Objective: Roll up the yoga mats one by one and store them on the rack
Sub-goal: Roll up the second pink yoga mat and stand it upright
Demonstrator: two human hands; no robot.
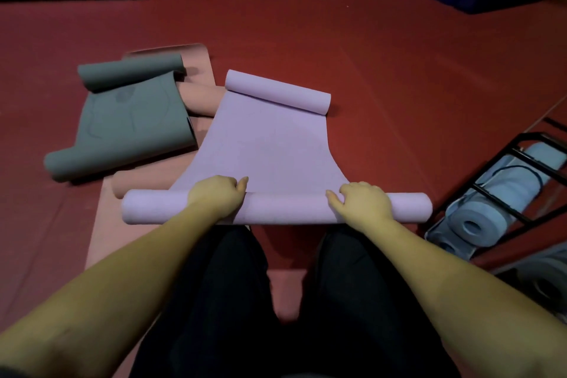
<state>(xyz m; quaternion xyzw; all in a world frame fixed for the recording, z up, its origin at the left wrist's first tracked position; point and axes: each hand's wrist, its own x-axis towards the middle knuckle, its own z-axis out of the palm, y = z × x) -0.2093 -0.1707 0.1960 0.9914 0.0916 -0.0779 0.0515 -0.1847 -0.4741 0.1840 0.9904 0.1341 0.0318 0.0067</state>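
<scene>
On the red floor (383, 49) before my knees lies the lilac yoga mat (270, 144), curled at both ends, beside a grey mat (132, 123) and a pink mat (202, 98). Right of me, the black rack (497, 193) holds rolled blue-grey mats. My left hand (216, 196) and right hand (363, 202) curl over the near roll.

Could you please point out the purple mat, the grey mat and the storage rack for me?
purple mat (270, 144): head view, flat unrolled middle.
grey mat (132, 120): head view, open centre.
rack (491, 193): head view, black front bar.
</scene>
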